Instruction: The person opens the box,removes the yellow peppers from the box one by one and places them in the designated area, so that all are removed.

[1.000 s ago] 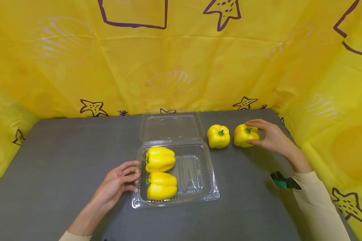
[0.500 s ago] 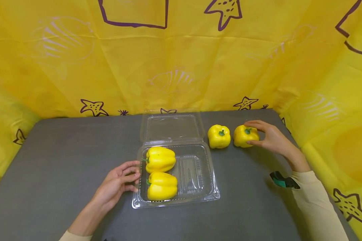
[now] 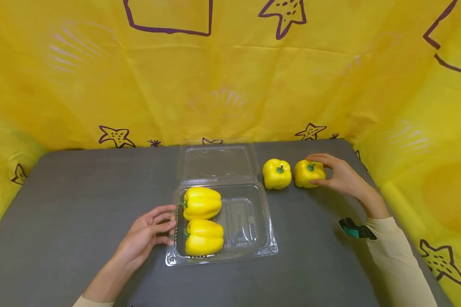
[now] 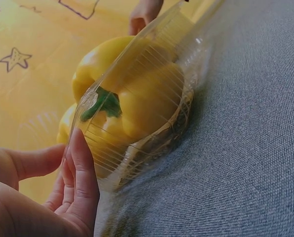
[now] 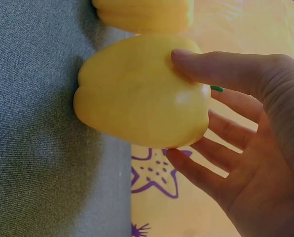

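On the grey table lies a clear plastic clamshell container (image 3: 246, 251) with its lid (image 3: 219, 164) folded back. Two yellow bell peppers, a far one (image 3: 202, 203) and a near one (image 3: 204, 238), lie on their sides in its left half, stems pointing left. My left hand (image 3: 144, 232) pinches the container's left rim between thumb and fingers, as the left wrist view shows. My right hand (image 3: 339, 175) holds a yellow bell pepper (image 5: 142, 94) by its sides, thumb opposite the fingers; this pepper stands upright on the table. Just left of it stands another upright pepper (image 3: 277, 174).
Yellow cloth (image 3: 223, 64) printed with starfish and fish hangs behind the table (image 3: 80, 204) and along its sides. A dark and green band (image 3: 357, 230) sticks out at the right sleeve. The container's right half holds no pepper.
My right hand has shifted slightly left with its pepper, and the gap to the neighbouring pepper is a little smaller. My left hand and the container look unchanged.
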`<state>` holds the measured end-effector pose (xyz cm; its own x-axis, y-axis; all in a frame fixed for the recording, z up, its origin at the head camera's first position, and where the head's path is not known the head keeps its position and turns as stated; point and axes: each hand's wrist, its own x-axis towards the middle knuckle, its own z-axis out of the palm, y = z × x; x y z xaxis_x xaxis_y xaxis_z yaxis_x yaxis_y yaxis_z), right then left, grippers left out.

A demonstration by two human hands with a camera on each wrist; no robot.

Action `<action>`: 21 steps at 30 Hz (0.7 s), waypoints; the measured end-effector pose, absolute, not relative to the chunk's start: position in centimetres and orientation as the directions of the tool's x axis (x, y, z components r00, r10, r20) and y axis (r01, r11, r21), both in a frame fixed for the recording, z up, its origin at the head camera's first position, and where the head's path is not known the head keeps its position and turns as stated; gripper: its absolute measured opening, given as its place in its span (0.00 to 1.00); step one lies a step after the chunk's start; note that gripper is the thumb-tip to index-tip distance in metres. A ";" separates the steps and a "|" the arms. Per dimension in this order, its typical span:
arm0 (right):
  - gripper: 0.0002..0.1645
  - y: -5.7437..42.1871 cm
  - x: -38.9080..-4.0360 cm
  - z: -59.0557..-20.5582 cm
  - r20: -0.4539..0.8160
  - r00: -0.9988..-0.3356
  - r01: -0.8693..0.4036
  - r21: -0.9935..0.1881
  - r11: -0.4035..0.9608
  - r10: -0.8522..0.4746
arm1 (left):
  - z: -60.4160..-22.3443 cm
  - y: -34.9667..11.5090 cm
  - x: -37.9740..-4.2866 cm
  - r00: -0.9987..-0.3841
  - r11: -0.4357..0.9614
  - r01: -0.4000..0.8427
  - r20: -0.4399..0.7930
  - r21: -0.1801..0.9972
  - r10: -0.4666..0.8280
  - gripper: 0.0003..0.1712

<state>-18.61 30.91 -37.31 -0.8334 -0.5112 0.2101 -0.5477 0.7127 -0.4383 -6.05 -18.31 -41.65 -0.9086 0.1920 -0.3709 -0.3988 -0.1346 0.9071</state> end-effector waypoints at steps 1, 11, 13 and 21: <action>0.37 30.8 -18.7 -37.4 0.208 -0.834 -0.546 -0.441 0.712 -0.511 | -41.6 -18.4 -6.0 -0.910 -0.132 -0.396 -0.369 0.909 0.190 0.28; 0.37 30.7 -18.6 -37.3 0.205 -0.828 -0.555 -0.435 0.709 -0.522 | -41.7 -18.3 -6.0 -0.910 -0.154 -0.391 -0.357 0.907 0.209 0.28; 0.37 30.6 -18.5 -37.1 0.201 -0.829 -0.552 -0.436 0.711 -0.521 | -41.7 -18.3 -6.0 -0.911 -0.155 -0.390 -0.356 0.908 0.206 0.27; 0.36 30.0 -17.9 -35.8 0.205 -0.834 -0.547 -0.436 0.715 -0.512 | -41.8 -18.4 -6.1 -0.910 -0.173 -0.393 -0.356 0.903 0.210 0.25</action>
<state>-17.93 29.95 -35.84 -0.8339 -0.5123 0.2053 -0.5466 0.7150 -0.4359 -6.09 -18.39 -41.80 -0.9105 0.2100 -0.3564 -0.3933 -0.1731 0.9029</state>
